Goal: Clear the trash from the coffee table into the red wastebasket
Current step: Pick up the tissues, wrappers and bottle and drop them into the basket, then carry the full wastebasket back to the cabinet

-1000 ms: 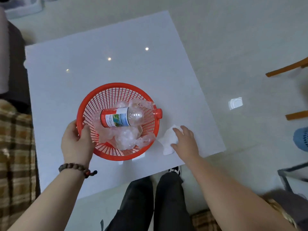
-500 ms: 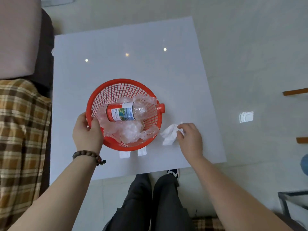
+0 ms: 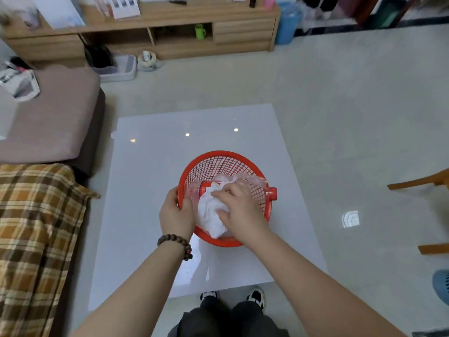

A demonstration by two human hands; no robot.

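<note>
The red wastebasket [image 3: 220, 164] stands on the white coffee table [image 3: 155, 181], near its front middle. My left hand [image 3: 175, 215] grips the basket's near-left rim. Inside the basket, my right hand [image 3: 239, 210] is on a crumpled white tissue [image 3: 210, 218], fingers curled over it. Under the tissue lies a clear plastic bottle; its red cap [image 3: 272, 193] pokes over the right rim. Crinkled clear plastic [image 3: 250, 180] lies beside it.
A sofa with a plaid blanket [image 3: 36, 227] and a brown cushion [image 3: 48, 117] runs along the left. A wooden TV cabinet [image 3: 150, 30] stands at the back. Wooden chair legs [image 3: 418, 183] are at the right. My shoes [image 3: 255, 297] are at the table's front edge.
My right hand picked the white tissue up off the table and carried it left into the basket. The camera tilted up, so more of the room shows. My left hand stayed on the rim.
</note>
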